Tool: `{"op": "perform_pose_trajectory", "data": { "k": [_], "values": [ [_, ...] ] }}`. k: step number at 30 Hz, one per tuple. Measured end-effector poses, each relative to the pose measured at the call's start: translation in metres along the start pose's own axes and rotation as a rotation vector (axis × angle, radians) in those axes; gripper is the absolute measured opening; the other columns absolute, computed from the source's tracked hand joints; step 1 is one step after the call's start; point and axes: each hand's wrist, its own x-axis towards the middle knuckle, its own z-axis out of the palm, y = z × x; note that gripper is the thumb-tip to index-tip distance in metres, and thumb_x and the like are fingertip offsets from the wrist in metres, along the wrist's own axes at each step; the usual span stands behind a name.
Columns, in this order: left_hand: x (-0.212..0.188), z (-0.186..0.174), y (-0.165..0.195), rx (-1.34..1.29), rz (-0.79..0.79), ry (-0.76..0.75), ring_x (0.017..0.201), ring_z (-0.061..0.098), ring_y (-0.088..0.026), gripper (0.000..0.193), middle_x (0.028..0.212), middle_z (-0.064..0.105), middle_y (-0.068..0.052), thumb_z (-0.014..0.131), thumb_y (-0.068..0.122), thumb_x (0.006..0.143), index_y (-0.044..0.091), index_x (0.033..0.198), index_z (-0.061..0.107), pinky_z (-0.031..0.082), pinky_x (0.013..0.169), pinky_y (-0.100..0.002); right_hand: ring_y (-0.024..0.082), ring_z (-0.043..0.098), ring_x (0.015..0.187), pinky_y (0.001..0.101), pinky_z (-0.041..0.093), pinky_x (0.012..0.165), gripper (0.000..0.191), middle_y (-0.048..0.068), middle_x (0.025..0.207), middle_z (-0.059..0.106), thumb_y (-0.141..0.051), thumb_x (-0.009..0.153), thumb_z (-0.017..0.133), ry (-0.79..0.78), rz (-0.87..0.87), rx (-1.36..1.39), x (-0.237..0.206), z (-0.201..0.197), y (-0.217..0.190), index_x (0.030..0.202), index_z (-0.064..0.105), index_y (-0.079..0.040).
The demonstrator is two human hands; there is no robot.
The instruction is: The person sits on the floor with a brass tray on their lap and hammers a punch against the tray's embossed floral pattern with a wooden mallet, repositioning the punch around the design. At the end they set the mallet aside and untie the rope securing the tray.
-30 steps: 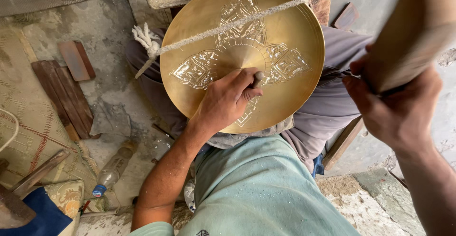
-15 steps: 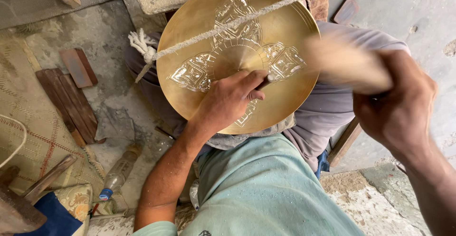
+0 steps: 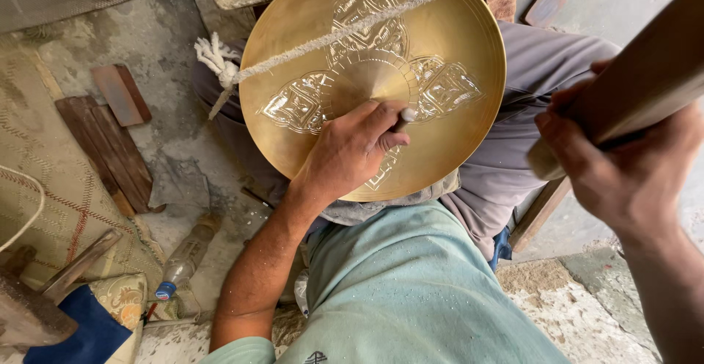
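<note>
Round brass plate [image 3: 447, 34] lies propped on the seated person's lap, face up toward the camera, so the engraved four-lobed pattern at its centre is easy to reach. A thick rope [image 3: 345, 30] runs across the plate from 2 o'clock to 9 o'clock, knotted off at the left edge, probably lashing the plate down so it stays put under blows.

Left hand [image 3: 348, 151] rests on the plate's lower half, around 6 o'clock of the centre boss, fingers curled around a small metal punch [image 3: 405, 117]; the tip seems to touch the plate, but the fingers hide it. The palm braces on the brass for steadiness.

Right hand [image 3: 623, 162] is raised at 3 o'clock, well clear of the plate, clenched on a wooden mallet [image 3: 645, 78] angled up and right.

Wooden slats [image 3: 110, 144] and a plastic bottle [image 3: 183, 258] lie on the floor at 8 o'clock.
</note>
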Motion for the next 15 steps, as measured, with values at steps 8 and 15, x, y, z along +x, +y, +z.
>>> {"op": "perform_pose_trajectory", "data": {
  "k": [8,15],
  "values": [
    [0.0,0.002,0.002,0.072,-0.04,-0.045,0.088,0.072,-0.03,0.031,0.103,0.067,-0.007,0.074,0.022,0.099,0.013,0.122,0.055,0.057,0.068,-0.043,0.028,0.07,0.073,0.0401,0.056,0.069,0.033,0.014,0.087,0.07,0.001,0.081,0.075,-0.061,-0.222,-0.752,0.012,-0.004,-0.014,0.113,0.064,-0.002],
    [0.013,-0.002,0.006,0.098,0.004,-0.145,0.09,0.073,-0.031,0.037,0.104,0.069,-0.007,0.071,0.014,0.096,0.015,0.13,0.056,0.058,0.069,-0.045,0.023,0.067,0.079,0.04,0.053,0.071,0.034,0.009,0.092,0.068,-0.003,0.08,0.066,-0.022,0.04,-0.446,-0.002,-0.002,0.001,0.113,0.058,-0.004]
  ]
}}
